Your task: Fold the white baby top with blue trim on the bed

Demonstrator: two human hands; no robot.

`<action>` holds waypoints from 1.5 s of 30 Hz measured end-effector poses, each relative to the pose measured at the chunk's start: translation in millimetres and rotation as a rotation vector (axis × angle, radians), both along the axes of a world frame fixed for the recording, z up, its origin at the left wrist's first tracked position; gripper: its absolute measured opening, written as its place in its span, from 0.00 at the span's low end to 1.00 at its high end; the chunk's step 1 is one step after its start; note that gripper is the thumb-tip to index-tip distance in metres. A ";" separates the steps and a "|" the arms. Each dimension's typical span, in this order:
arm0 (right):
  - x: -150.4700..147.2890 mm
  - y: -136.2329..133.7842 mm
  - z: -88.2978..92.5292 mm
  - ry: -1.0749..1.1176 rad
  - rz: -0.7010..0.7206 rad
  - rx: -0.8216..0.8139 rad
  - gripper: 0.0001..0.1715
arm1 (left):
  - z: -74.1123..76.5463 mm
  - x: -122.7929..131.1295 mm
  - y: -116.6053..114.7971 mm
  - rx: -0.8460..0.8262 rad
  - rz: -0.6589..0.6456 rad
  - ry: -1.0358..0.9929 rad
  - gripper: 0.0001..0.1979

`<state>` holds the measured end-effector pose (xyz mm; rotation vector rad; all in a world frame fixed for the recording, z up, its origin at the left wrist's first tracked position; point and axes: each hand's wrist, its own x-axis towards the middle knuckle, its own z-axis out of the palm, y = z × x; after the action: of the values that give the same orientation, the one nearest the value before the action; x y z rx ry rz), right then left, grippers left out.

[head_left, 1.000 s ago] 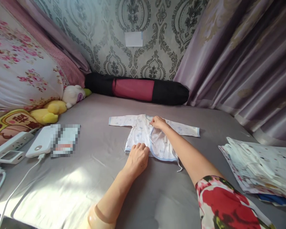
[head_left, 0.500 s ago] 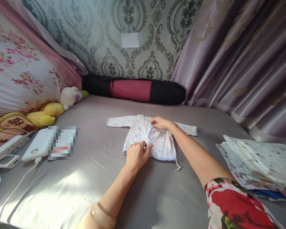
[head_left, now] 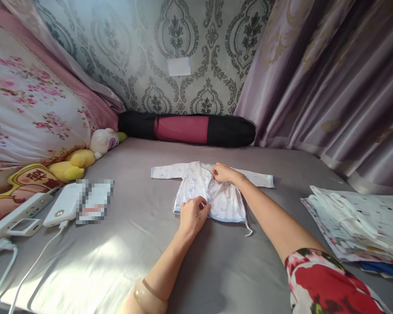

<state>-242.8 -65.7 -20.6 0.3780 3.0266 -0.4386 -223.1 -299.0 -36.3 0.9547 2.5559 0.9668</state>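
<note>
Long black-maroon bag (head_left: 180, 129), contents hidden, fingers (head_left: 218, 174) on small white shirt (head_left: 227, 201)

The head camera looks forward and down across the grey sheet (head_left: 131, 209) toward the patterned wall (head_left: 203, 43).

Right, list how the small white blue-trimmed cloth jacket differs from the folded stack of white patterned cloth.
The jacket lies spread, sleeves extended; the stack is folded in layers. The left hand and right hand touch the jacket, neither touches the stack. Jacket and stack rest on the grey sheet and show white printed fabric.
</note>
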 end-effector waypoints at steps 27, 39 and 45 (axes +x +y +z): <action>-7.9 13.6 14.8 -0.030 0.222 -0.181 0.13 | 3.9 0.8 0.1 0.063 0.045 -0.144 0.03; -19.8 6.4 1.5 -0.073 0.129 -0.077 0.19 | -6.1 3.4 -1.6 -0.056 -0.064 0.062 0.23; -11.8 -4.8 -5.4 0.030 -0.041 0.047 0.10 | -7.9 5.9 -1.6 -0.077 -0.052 0.126 0.18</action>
<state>-254.6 -70.5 -26.0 0.4413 3.0680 -0.3797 -217.2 -300.6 -44.1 1.0860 2.6348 0.8117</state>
